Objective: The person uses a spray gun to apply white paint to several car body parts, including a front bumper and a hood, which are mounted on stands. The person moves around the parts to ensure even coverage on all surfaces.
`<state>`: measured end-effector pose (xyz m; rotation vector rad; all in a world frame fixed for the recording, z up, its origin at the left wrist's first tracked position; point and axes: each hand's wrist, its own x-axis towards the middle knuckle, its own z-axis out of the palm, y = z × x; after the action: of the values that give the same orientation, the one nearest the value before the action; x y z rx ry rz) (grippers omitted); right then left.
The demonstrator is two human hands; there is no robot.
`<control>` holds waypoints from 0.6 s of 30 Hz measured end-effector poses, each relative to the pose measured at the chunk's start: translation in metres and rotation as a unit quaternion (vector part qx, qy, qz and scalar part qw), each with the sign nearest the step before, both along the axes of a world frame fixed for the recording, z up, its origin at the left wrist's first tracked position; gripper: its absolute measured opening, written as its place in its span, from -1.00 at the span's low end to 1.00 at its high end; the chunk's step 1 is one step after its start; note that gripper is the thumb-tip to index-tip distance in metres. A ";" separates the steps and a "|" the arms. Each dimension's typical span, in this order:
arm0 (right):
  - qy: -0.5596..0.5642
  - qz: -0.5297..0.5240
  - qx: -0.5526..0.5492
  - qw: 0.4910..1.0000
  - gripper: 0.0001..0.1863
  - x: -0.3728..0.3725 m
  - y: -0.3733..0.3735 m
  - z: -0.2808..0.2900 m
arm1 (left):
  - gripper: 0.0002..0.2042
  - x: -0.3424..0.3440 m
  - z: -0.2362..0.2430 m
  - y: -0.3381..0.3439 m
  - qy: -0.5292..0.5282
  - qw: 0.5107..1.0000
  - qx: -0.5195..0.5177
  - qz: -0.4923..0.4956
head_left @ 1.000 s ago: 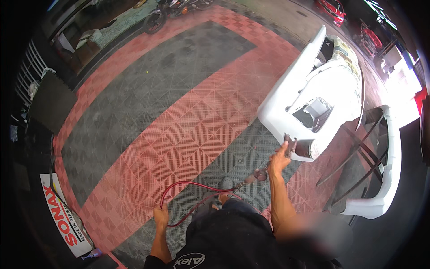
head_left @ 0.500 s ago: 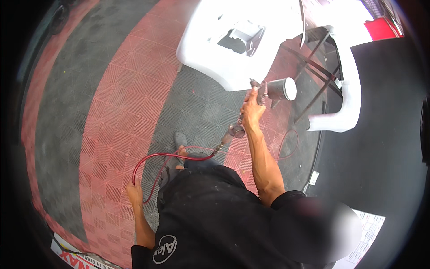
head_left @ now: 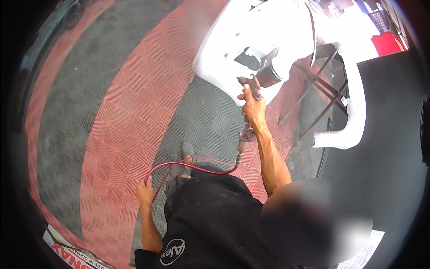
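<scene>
My right hand is closed round the grip of a spray gun, held out ahead of me. A dark metal cup sits on the gun, in front of the near part of a large white moulded panel. Whether the gun touches the panel I cannot tell; spray is not clearly visible. From the fitting under the grip, a red hose bends across my front to the left. Low on the left, my left hand is wrapped round this hose.
On a stand with dark crossed legs, a curved white part stands at the right. A dark wall rises beyond it. Red and grey grid tiles cover the floor, and more hose loops lie near my feet.
The spray gun has swung upward and its cup now overlaps the white panel. My left hand still grips the hose. The whole view has shifted, with the panel now lower and further right.
</scene>
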<state>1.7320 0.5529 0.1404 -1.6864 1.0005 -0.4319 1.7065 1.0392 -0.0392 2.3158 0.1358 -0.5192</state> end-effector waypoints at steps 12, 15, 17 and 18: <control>-0.108 -0.018 -0.078 0.991 -0.48 0.070 -0.043 0.070 | -0.58 0.049 0.006 -0.055 -0.040 0.991 -0.010 -0.125; -0.095 -0.093 -0.038 0.990 -0.48 0.060 -0.061 0.054 | -0.60 0.087 0.026 -0.048 -0.025 0.994 -0.011 -0.105; -0.140 -0.169 -0.047 0.975 -0.52 0.051 -0.048 0.056 | -0.61 0.110 0.024 -0.032 -0.018 0.994 -0.006 -0.111; -0.139 -0.206 -0.035 0.968 -0.53 0.043 -0.051 0.048 | -0.61 0.120 0.023 -0.027 0.000 0.994 -0.006 -0.113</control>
<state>1.7754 0.5014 0.1888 -1.4247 1.1330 -0.9587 1.8261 1.0119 -0.0158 2.3314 -0.1300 -0.6314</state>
